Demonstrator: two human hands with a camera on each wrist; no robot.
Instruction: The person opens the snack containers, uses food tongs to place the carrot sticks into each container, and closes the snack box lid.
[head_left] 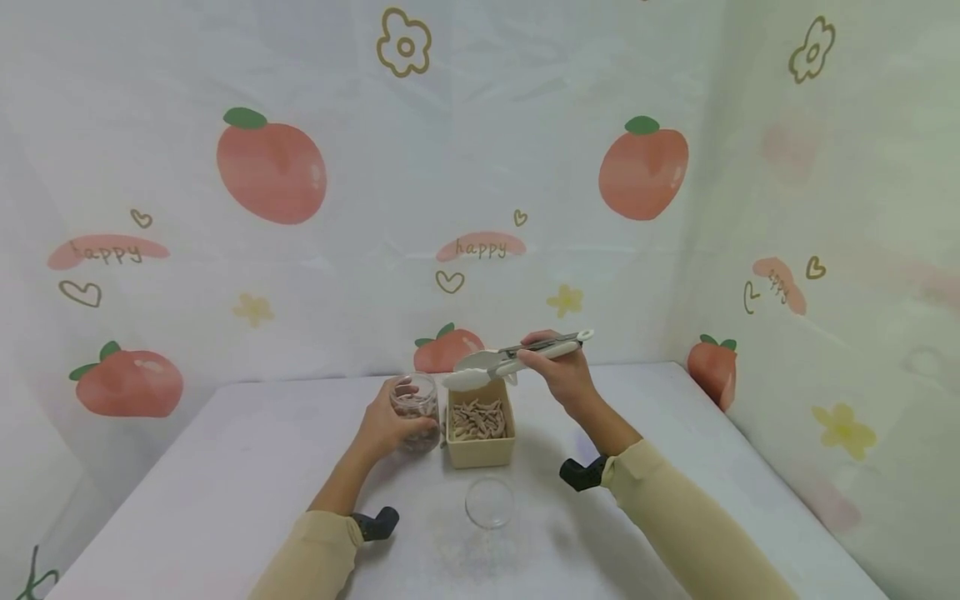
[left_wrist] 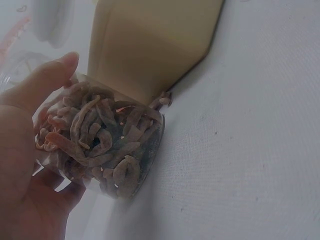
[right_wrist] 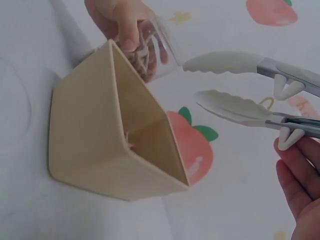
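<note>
A clear jar, partly filled with brownish, twisted strips, stands at the left side of a beige box. My left hand grips the jar around its side, thumb toward the front. More of these strips lie in the box. With my right hand I hold a pair of tongs by the handles, their white scalloped heads over the box's far side, near the jar's mouth. The heads are apart with nothing between them.
A round clear lid lies on the white table in front of the box. One small loose strip is on the table between jar and box. A printed cloth wall rises behind the table, and another stands at the right.
</note>
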